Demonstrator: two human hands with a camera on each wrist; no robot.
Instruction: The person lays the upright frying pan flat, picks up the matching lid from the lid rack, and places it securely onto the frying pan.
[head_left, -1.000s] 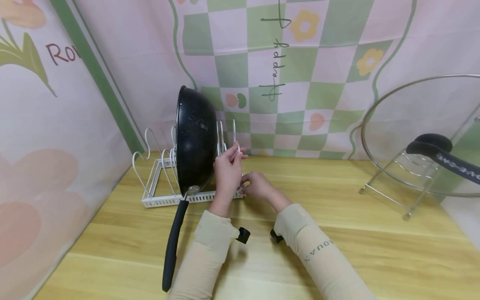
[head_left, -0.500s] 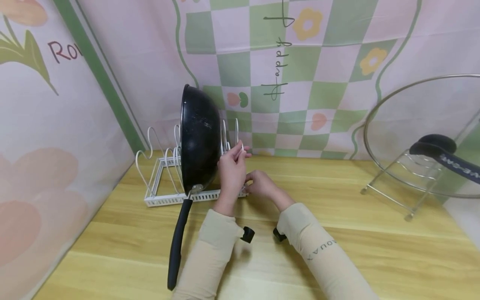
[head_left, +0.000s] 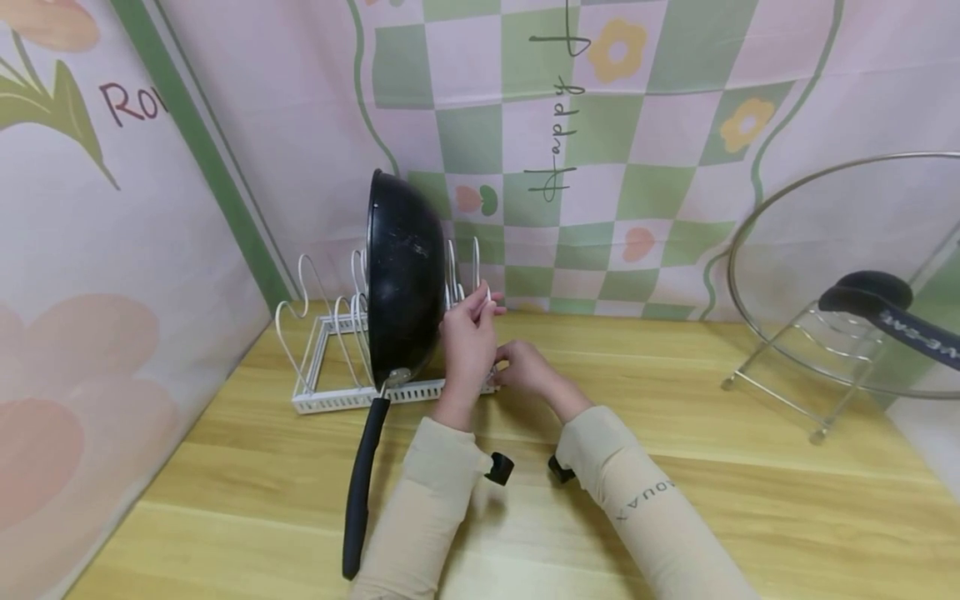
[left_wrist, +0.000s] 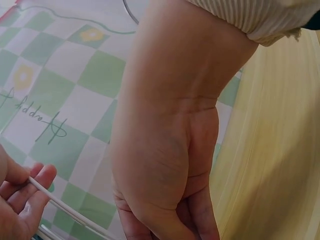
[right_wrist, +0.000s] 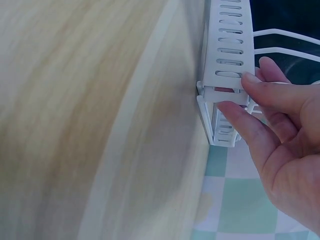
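Observation:
A black wok [head_left: 405, 275] stands on edge in a white wire pan rack [head_left: 330, 404], its black handle [head_left: 365, 492] reaching over the table. Just right of the wok, my left hand [head_left: 468, 350] pinches a white wire divider [left_wrist: 65, 207], as the left wrist view shows at lower left. My right hand [head_left: 528, 371] holds the right front end of the slotted rail [right_wrist: 230, 45] between thumb and fingers; the right wrist view shows the rail's end corner there. Large in the left wrist view is my right hand [left_wrist: 155, 165], its fingertips out of frame.
At the far right, a large glass lid [head_left: 757, 292] with a dark knob [head_left: 866, 292] leans on a metal wire stand [head_left: 780, 404]. More wire dividers [head_left: 303, 333] rise at the rack's left. A patterned cloth [head_left: 570, 167] hangs behind the wooden table [head_left: 637, 542].
The wok and its handle have shifted slightly right within the rack. Both hands keep their hold on the rack, and the head view has shifted a little.

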